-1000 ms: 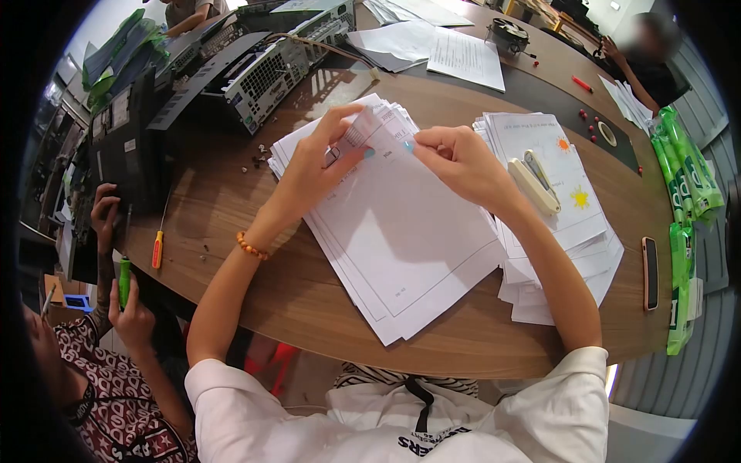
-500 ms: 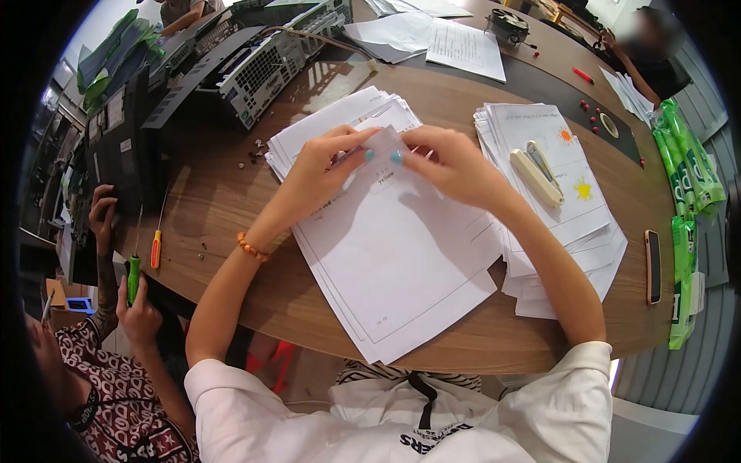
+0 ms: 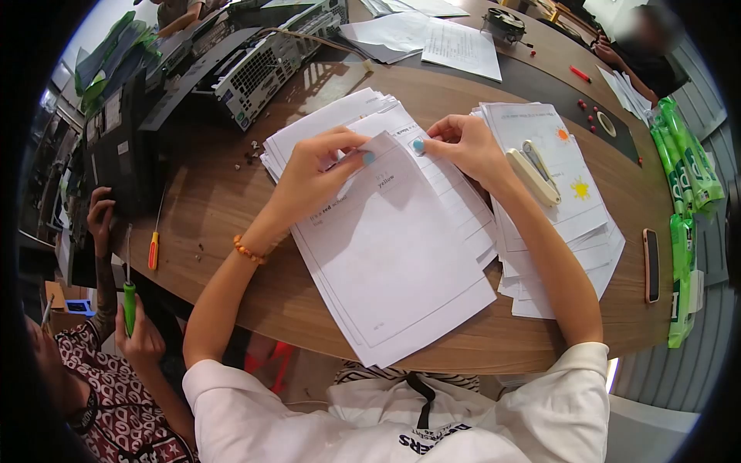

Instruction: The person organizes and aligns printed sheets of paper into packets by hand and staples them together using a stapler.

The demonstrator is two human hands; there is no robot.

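My left hand [image 3: 328, 166] pinches the top corner of a printed paper sheet [image 3: 394, 255] that bears the word "yellow". The sheet lies on a loose pile in front of me, its top edge slightly lifted. My right hand [image 3: 471, 150] is closed at the top right of the pile, thumb on the edge of another printed sheet [image 3: 455, 185] lying under the first. Its curled fingers partly hide the grip. Right of the pile is a second stack of papers [image 3: 532, 123] with orange and yellow splashes. A cream stapler [image 3: 534, 176] rests on that stack.
A phone [image 3: 652, 266] and green packets [image 3: 683, 224] are along the right edge. An opened computer case [image 3: 270, 73] stands at the back left. An orange screwdriver [image 3: 154, 248] lies at left, where another person's hand holds a green screwdriver [image 3: 129, 305]. A fan [image 3: 505, 25] sits at the back.
My hands were together at the sheet's top edge. My right hand has moved right, away from the left, and the sheet beneath now shows. The other person's green screwdriver has shifted slightly.
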